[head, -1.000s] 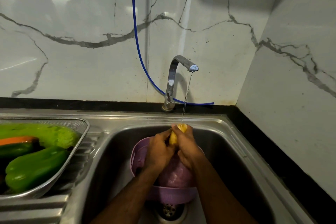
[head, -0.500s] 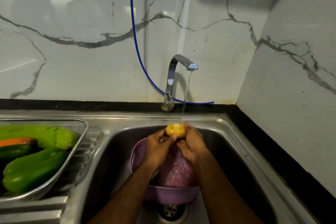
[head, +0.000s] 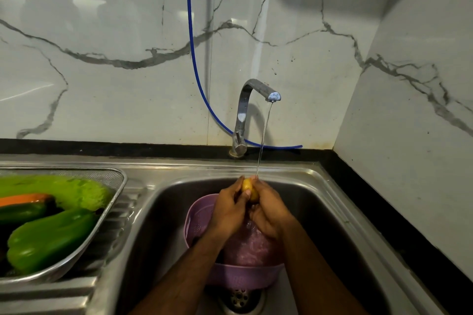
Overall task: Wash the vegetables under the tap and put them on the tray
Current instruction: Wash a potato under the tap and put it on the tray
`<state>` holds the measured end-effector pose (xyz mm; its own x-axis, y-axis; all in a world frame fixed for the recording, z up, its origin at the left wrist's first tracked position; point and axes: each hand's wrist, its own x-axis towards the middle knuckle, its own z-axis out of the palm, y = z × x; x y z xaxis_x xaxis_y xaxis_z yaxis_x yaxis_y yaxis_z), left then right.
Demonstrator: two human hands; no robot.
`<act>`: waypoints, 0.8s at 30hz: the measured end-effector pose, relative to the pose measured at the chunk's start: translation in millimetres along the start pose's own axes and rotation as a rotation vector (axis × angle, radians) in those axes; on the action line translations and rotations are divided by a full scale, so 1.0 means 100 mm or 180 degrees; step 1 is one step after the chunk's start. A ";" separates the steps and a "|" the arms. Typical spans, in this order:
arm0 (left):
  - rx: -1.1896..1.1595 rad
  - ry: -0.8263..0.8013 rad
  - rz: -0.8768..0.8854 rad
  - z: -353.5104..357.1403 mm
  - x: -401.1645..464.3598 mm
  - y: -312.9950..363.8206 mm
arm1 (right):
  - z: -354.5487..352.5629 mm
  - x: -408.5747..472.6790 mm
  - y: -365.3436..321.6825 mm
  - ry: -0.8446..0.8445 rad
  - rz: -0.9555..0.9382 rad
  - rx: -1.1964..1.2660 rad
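A small yellow vegetable (head: 247,186) sits between my two hands, under the thin stream from the steel tap (head: 245,110). My left hand (head: 227,208) wraps it from the left and my right hand (head: 268,210) from the right, so only a narrow strip of it shows. Both hands are over a purple colander (head: 199,217) standing in the sink (head: 320,212). On the drainboard at the left, a steel mesh tray (head: 112,202) holds a green pepper (head: 51,240), a long light-green gourd (head: 64,189) and an orange vegetable (head: 23,198).
A blue hose (head: 190,33) hangs down the marble wall and runs behind the tap. The drain (head: 239,298) lies just in front of the colander. A marble side wall closes off the right, past a black counter strip.
The yellow vegetable was turned between my hands: half a second ago its broad side showed on top, now only a narrow edge shows. My hands have stayed under the stream.
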<state>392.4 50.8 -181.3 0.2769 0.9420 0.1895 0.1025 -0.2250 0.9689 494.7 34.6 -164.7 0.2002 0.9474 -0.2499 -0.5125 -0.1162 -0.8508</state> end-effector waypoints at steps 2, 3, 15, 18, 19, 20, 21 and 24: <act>-0.0014 0.0025 0.0041 0.00 -0.02 0.04 | 0.03 0.01 0.04 -0.0099 -0.0096 -0.0197; -0.0010 0.0031 0.0074 0.00 -0.03 0.05 | 0.05 0.03 0.06 -0.0039 -0.0170 -0.0283; -0.0059 0.0123 0.0080 -0.01 -0.01 0.04 | 0.08 0.11 0.07 0.0069 -0.0510 -0.0031; 0.0032 -0.0036 0.0167 0.01 -0.03 0.01 | 0.05 0.12 0.06 0.0235 -0.0629 0.0130; 0.0096 -0.0135 0.0212 0.01 -0.04 0.01 | 0.06 0.13 0.04 0.0399 -0.0651 0.0141; 0.0146 -0.0243 0.0249 0.01 -0.04 0.00 | 0.06 0.14 0.02 0.0626 -0.0678 0.0121; 0.0186 -0.0324 0.0281 0.01 -0.04 -0.02 | 0.06 0.15 0.01 0.0879 -0.0720 0.0094; 0.0194 -0.0435 0.0450 0.00 -0.04 -0.05 | 0.02 0.19 -0.04 0.1238 -0.0903 0.0024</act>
<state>390.4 48.5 -187.3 0.4194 0.8583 0.2957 0.1100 -0.3713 0.9220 498.6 53.9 -165.3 0.6299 0.7592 -0.1640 -0.3982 0.1344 -0.9074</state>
